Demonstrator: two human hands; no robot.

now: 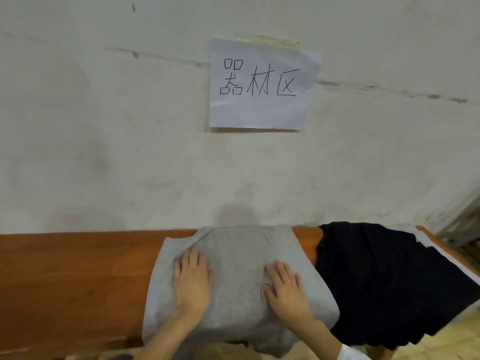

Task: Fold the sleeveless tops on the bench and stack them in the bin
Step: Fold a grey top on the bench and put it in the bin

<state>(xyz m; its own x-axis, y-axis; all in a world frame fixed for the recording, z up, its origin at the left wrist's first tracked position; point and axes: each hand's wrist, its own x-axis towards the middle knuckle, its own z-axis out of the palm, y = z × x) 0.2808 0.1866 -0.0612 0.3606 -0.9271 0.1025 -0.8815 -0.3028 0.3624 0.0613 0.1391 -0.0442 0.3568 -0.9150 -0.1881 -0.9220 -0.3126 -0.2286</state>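
Note:
A grey sleeveless top (237,258) lies spread across the brown wooden bench (78,268), hanging over its front edge. My left hand (193,279) presses flat on the grey top's left half, fingers straight. My right hand (284,288) lies flat on its right half, fingers spread. A black top (384,279) is draped over the bench just to the right, partly covering another pale garment (426,239). No bin is in view.
A pale, stained wall stands directly behind the bench, with a paper sign (262,84) taped to it. The bench's left part shows bare wood. A pale floor (441,344) appears at the lower right.

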